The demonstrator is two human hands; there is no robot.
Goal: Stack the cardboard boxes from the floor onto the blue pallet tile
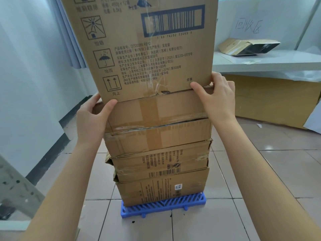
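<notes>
As both hands clasp the top box [149,47], it nears the stack [161,145].
Released skewed above the blue pallet tile [163,206], the tall stack could topple.

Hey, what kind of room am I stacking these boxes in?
Probably a storeroom or packing area. Brown cardboard boxes stand stacked on a blue plastic pallet tile on a tiled floor, and a flattened carton lies on a white shelf marked with handwritten characters.

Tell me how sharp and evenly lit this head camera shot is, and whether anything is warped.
Head view: soft, even light; glare on the tape of the top box; its printed text stays mostly legible; wide-angle bending leans the white wall and splays both forearms; the blue pallet tile looks sharp.
</notes>
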